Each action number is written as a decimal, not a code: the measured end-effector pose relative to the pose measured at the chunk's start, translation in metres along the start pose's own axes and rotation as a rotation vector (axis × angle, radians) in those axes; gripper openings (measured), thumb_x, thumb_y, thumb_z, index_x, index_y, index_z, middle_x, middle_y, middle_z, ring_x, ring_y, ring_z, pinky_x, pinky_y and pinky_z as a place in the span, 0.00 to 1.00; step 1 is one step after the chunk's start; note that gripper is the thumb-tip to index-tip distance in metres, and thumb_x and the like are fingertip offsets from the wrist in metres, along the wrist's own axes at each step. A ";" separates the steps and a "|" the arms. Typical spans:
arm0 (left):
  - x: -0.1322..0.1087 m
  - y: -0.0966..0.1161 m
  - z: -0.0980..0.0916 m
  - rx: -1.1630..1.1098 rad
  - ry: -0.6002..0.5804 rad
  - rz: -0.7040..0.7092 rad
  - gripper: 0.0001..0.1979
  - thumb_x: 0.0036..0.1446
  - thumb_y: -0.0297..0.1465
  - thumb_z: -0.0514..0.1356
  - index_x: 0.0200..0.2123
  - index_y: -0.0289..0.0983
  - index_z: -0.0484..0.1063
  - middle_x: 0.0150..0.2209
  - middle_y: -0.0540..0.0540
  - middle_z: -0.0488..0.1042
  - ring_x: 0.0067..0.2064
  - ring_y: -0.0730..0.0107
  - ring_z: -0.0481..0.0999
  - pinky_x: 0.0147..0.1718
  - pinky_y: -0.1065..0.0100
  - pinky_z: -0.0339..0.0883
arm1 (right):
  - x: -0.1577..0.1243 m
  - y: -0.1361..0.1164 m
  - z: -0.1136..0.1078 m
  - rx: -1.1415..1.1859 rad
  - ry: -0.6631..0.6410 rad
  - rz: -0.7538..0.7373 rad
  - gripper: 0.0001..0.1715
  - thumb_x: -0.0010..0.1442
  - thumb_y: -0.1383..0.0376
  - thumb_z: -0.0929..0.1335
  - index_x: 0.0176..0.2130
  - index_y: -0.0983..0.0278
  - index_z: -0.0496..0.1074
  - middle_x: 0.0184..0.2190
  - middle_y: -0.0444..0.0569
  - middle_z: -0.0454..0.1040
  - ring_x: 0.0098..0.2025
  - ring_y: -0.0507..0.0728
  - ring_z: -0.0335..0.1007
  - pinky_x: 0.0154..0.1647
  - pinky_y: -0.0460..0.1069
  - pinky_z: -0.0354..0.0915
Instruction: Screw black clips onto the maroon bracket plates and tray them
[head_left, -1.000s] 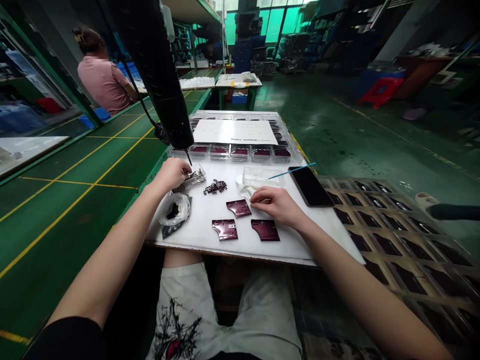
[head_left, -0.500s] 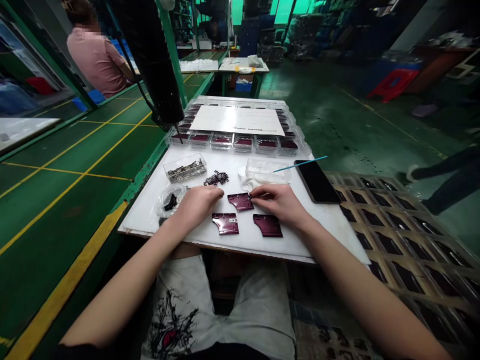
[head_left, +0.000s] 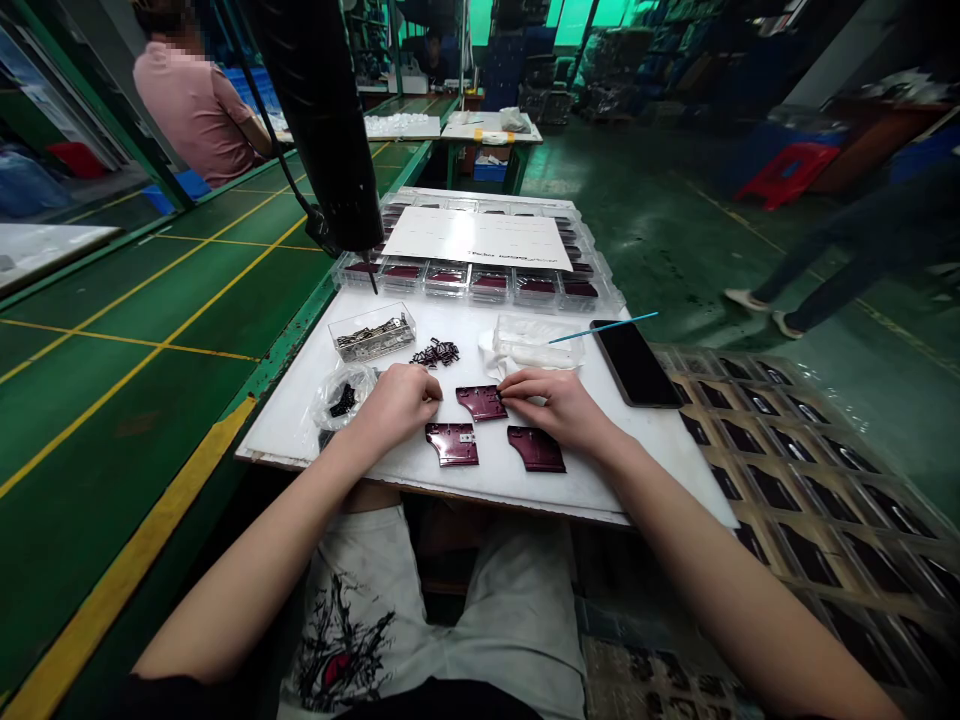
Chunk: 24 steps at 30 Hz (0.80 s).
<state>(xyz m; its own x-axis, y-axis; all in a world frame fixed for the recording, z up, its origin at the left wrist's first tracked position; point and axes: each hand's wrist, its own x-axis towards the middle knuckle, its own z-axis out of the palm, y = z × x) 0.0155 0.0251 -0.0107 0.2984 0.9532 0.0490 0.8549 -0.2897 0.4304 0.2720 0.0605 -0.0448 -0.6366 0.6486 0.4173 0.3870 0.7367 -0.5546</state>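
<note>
Three dark maroon, glossy shaped panels lie on the white work surface (head_left: 360, 395). My right hand (head_left: 551, 402) pinches at the right edge of the upper panel (head_left: 480, 403); a tiny dark part seems to be at the fingertips, too small to name. To the left, my left hand (head_left: 401, 400) is closed with fingertips together, and what they hold is hidden. Below it sits the lower left panel (head_left: 450, 445), which bears a small silver plate (head_left: 466, 438). The lower right panel (head_left: 536, 450) lies under my right wrist. Small black parts (head_left: 436, 353) are heaped beyond my left hand.
A clear box (head_left: 373, 332) of metal pieces and a plastic bag (head_left: 341, 398) with black parts stand at left. A black powered driver (head_left: 322, 130) hangs above. Behind are clear trays (head_left: 491, 287); at right, a phone (head_left: 636, 365) and blue stick (head_left: 604, 327). A person (head_left: 795, 290) walks at right.
My left hand has drawn slightly back and turned, its fingers curling in. My right hand stays at the upper panel's edge. The walking person has come further into view.
</note>
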 end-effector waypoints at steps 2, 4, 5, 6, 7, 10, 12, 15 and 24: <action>0.003 0.005 -0.001 -0.072 0.006 0.015 0.10 0.51 0.20 0.61 0.32 0.36 0.82 0.33 0.47 0.79 0.34 0.68 0.75 0.35 0.68 0.63 | -0.001 0.000 0.001 -0.010 0.002 -0.005 0.09 0.64 0.69 0.68 0.37 0.65 0.79 0.40 0.49 0.79 0.40 0.54 0.76 0.42 0.50 0.70; 0.008 0.012 0.003 -0.178 0.031 0.098 0.09 0.53 0.21 0.62 0.33 0.36 0.82 0.34 0.48 0.79 0.35 0.70 0.75 0.36 0.69 0.64 | -0.002 0.000 0.002 -0.019 0.011 -0.013 0.08 0.64 0.69 0.68 0.37 0.65 0.79 0.40 0.49 0.79 0.40 0.54 0.76 0.43 0.50 0.70; 0.010 0.015 0.006 -0.225 0.043 0.155 0.08 0.54 0.21 0.63 0.34 0.36 0.82 0.35 0.48 0.79 0.35 0.71 0.76 0.37 0.70 0.64 | -0.003 -0.001 0.002 -0.018 0.014 -0.021 0.08 0.64 0.69 0.68 0.37 0.65 0.79 0.40 0.49 0.79 0.40 0.54 0.76 0.43 0.50 0.70; 0.013 0.018 0.010 -0.256 0.049 0.210 0.07 0.55 0.22 0.64 0.35 0.36 0.82 0.35 0.48 0.79 0.36 0.71 0.76 0.38 0.70 0.65 | -0.003 -0.001 0.003 -0.014 0.017 -0.028 0.08 0.64 0.69 0.68 0.37 0.64 0.79 0.39 0.48 0.79 0.40 0.53 0.76 0.43 0.49 0.70; 0.015 0.020 0.015 -0.267 0.049 0.256 0.07 0.55 0.23 0.64 0.35 0.36 0.82 0.36 0.48 0.79 0.37 0.71 0.77 0.39 0.70 0.65 | -0.003 -0.001 0.003 -0.010 0.020 -0.034 0.07 0.64 0.70 0.68 0.37 0.64 0.79 0.39 0.48 0.80 0.40 0.53 0.76 0.42 0.49 0.70; 0.024 0.023 0.028 -0.225 0.023 0.321 0.07 0.57 0.25 0.63 0.36 0.37 0.82 0.36 0.48 0.78 0.37 0.70 0.77 0.40 0.69 0.65 | -0.004 -0.001 0.004 -0.005 0.027 -0.037 0.07 0.63 0.70 0.69 0.37 0.64 0.79 0.38 0.48 0.80 0.40 0.53 0.75 0.42 0.49 0.70; 0.027 0.023 0.033 -0.203 0.012 0.328 0.07 0.58 0.24 0.63 0.36 0.37 0.82 0.36 0.48 0.78 0.37 0.70 0.77 0.39 0.69 0.65 | -0.004 -0.002 0.003 -0.003 0.024 -0.035 0.07 0.63 0.70 0.69 0.37 0.64 0.79 0.38 0.48 0.79 0.40 0.54 0.75 0.42 0.50 0.70; 0.029 0.020 0.036 -0.191 0.014 0.317 0.08 0.57 0.24 0.63 0.36 0.37 0.82 0.36 0.48 0.78 0.37 0.70 0.77 0.40 0.69 0.65 | -0.004 -0.002 0.003 0.000 0.017 -0.036 0.06 0.63 0.70 0.69 0.36 0.64 0.79 0.38 0.48 0.79 0.39 0.54 0.75 0.42 0.49 0.70; 0.030 0.021 0.038 -0.218 0.038 0.315 0.07 0.57 0.24 0.63 0.35 0.37 0.82 0.36 0.48 0.78 0.38 0.70 0.76 0.41 0.69 0.66 | -0.004 0.000 0.004 0.028 0.036 -0.049 0.07 0.63 0.68 0.69 0.36 0.65 0.79 0.38 0.50 0.79 0.40 0.54 0.75 0.42 0.50 0.70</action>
<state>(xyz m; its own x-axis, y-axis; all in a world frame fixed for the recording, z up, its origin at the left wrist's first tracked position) 0.0584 0.0439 -0.0345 0.5126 0.8240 0.2415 0.6122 -0.5479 0.5701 0.2717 0.0570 -0.0497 -0.6296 0.6185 0.4702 0.3369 0.7627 -0.5521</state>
